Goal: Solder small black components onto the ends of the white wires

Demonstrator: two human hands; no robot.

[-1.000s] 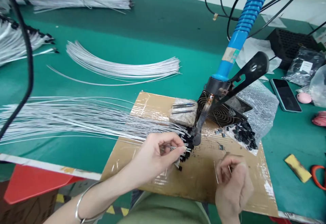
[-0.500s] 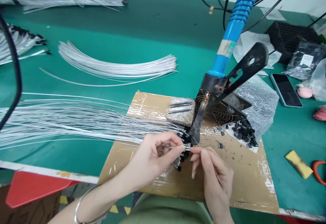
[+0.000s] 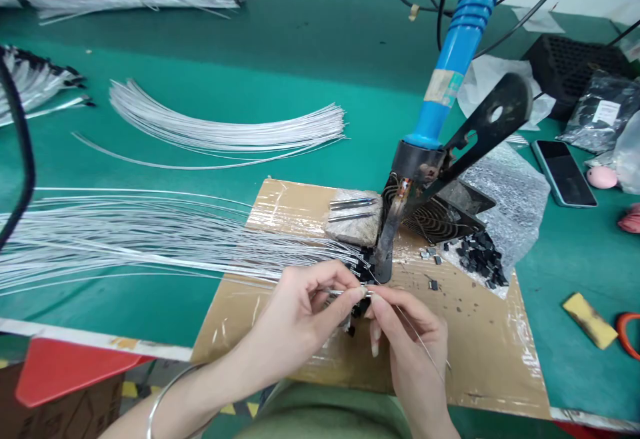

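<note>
My left hand point(image 3: 313, 316) is closed, thumb and forefinger pinching the end of a white cable near a small connector that the fingertips mostly hide. Just to its right, my right hand point(image 3: 413, 339) is closed too, its thumb and forefinger pressed together at the same cable end. A thin silver solder wire point(image 3: 419, 339) runs through the right hand and trails out behind the fingers. Beyond the fingertips lie black connector ends point(image 3: 363, 266) of a spread of white cables point(image 3: 150, 232). A dark metal bracket point(image 3: 387, 252) stands close above both hands.
A cardboard sheet point(image 3: 480, 359) lies under the work. A blue hose point(image 3: 445, 79) rises above it. Beside the bracket are a stone-like block point(image 3: 353, 229) and a black fan point(image 3: 430, 222). Small black parts point(image 3: 480, 259), a phone point(image 3: 565, 172) and a yellow sponge point(image 3: 590, 319) lie right.
My right hand has shifted slightly left, and its thumb has come up against the forefinger at the cable end. My left hand keeps its pinch. The view has shifted a little.
</note>
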